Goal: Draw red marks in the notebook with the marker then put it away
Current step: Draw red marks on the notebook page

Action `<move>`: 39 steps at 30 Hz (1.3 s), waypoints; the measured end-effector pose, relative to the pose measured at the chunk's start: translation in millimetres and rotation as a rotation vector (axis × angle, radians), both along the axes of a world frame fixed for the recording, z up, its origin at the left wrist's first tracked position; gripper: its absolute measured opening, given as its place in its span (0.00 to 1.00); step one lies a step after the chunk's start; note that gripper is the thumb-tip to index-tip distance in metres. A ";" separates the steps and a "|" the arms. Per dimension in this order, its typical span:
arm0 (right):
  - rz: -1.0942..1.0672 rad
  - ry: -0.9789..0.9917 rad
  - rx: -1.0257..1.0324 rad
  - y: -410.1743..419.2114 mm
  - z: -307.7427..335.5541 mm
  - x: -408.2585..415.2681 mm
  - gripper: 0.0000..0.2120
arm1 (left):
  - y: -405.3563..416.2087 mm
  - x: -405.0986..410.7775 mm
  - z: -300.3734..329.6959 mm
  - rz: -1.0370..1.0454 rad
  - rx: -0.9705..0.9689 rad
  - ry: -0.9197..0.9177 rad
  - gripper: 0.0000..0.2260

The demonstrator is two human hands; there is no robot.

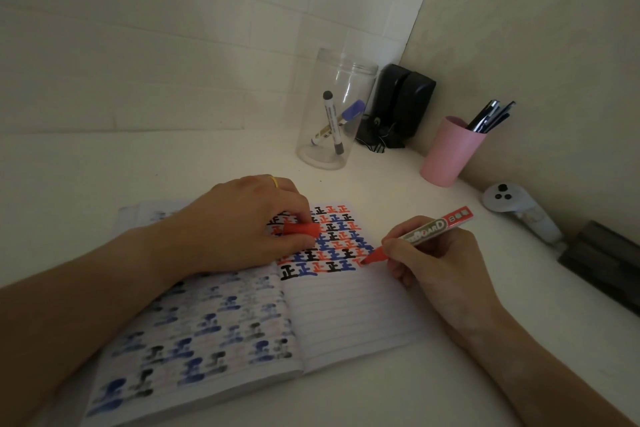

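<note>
An open notebook (346,308) lies on a white surface (398,399). The right hand (433,260) fingers grip a red marker (419,236), its tip touching the right page. The left hand (249,222) rests on the notebook, fingers pinching the red cap (301,229).

Dim, warm-tinted room. Brightest patch on the tabletop (391,184) near its far corner; heavy falloff toward all frame edges. Wide-angle bending at margins. Near forearms dark, soft; left notebook (207,333) page blurred.
</note>
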State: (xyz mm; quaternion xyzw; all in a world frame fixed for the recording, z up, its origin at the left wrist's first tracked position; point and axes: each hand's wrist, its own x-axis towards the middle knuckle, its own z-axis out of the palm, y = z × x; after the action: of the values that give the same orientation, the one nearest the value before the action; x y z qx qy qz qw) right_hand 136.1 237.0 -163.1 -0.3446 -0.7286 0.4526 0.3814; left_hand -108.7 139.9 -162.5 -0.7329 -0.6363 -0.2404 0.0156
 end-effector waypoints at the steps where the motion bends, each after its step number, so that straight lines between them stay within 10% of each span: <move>1: -0.009 0.004 -0.001 0.1 0.0 0.1 0.04 | 0.0 0.0 -0.2 -0.001 0.001 -0.002 0.19; 28: -0.034 -0.018 0.030 -0.4 1.7 -2.4 0.06 | 0.9 -2.2 -1.6 -0.010 0.007 -0.001 0.18; 39: -0.082 0.305 -0.236 16.8 44.6 -57.2 0.04 | -4.2 2.4 5.1 0.041 -0.031 0.022 0.18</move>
State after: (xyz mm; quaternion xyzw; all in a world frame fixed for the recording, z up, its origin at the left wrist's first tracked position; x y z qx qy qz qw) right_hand 78.9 253.8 -118.5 -0.3437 -0.5894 0.5661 0.4626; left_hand -106.4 135.7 -157.4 -0.7226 -0.6546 -0.2217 0.0161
